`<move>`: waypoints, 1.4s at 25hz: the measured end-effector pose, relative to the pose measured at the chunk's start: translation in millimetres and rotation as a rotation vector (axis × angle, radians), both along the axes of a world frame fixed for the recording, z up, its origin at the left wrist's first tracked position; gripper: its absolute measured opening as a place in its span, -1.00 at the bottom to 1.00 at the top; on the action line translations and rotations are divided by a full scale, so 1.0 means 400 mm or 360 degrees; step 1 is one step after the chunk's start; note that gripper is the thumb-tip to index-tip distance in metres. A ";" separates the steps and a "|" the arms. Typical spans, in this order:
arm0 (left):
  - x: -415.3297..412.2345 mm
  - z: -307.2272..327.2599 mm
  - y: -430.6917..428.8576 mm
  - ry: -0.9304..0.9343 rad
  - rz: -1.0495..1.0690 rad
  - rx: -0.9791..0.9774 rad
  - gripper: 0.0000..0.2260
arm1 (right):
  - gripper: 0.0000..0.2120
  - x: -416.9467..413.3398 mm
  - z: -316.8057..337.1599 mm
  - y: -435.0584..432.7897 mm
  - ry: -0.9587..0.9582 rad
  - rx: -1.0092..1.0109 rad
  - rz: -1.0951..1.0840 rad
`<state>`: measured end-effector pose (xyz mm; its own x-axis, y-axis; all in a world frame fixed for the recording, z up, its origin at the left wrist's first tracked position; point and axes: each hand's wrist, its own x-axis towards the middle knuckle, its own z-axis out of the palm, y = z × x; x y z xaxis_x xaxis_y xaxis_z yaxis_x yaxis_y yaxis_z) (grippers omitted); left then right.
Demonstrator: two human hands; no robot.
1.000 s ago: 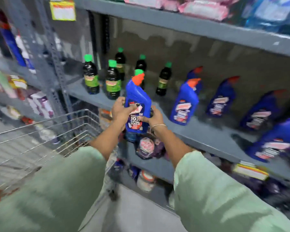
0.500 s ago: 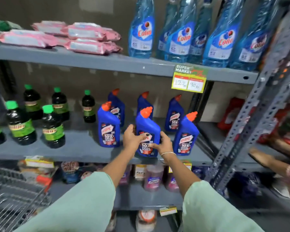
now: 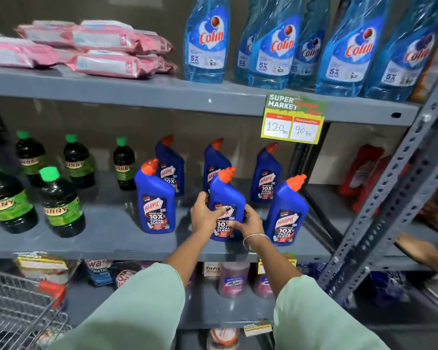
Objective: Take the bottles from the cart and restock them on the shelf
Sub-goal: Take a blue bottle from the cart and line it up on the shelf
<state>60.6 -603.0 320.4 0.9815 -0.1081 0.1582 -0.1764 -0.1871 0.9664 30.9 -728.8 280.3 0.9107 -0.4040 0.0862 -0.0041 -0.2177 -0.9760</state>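
A blue Harpic bottle (image 3: 226, 195) with an orange cap stands upright on the grey middle shelf (image 3: 106, 238), near its front edge. My left hand (image 3: 204, 214) grips its left side and my right hand (image 3: 249, 222) grips its lower right, thumbs across the label. Two more blue Harpic bottles flank it: one to the left (image 3: 155, 198), one to the right (image 3: 287, 210). Three others stand behind in a back row. The wire cart (image 3: 13, 309) is at the bottom left; its contents are not visible.
Dark bottles with green caps (image 3: 60, 205) fill the shelf's left part. Above are pink packs (image 3: 106, 49) and blue Colin bottles (image 3: 205, 41); a price tag (image 3: 292, 118) hangs from that shelf. A slotted grey upright (image 3: 400, 188) stands right. Another person's hand (image 3: 420, 250) rests on the neighbouring shelf.
The view swung right from the cart to face the shelf. Both hands carried the blue bottle over and set it down upright between the two front bottles.
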 end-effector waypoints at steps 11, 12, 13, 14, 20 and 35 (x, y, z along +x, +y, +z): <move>0.038 -0.122 0.037 0.0395 -0.0335 0.0108 -0.68 | -0.69 -0.030 -0.020 0.019 -0.0005 0.0266 -0.0070; 0.038 -0.123 0.039 0.0403 -0.0342 0.0101 -0.68 | -0.72 -0.031 -0.019 0.020 -0.0013 0.0290 -0.0067; 0.032 -0.117 0.041 0.0401 -0.0345 0.0105 -0.68 | -0.75 -0.033 -0.016 0.019 -0.0012 0.0305 -0.0060; 0.025 -0.113 0.046 0.0405 -0.0347 0.0119 -0.69 | -0.78 -0.036 -0.015 0.020 -0.0008 0.0321 -0.0046; -0.009 -0.108 0.066 0.0396 -0.0351 0.0185 -0.72 | -0.73 -0.062 -0.012 0.030 0.0023 0.0327 -0.0041; -0.015 -0.107 0.063 0.0394 -0.0314 0.0134 -0.73 | -0.68 -0.065 -0.013 0.032 0.0055 0.0255 -0.0087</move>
<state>54.4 -577.9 277.7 0.9478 -0.3026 -0.1004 0.0214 -0.2540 0.9670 4.7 -716.2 275.2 0.8882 -0.4593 -0.0143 -0.0459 -0.0577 -0.9973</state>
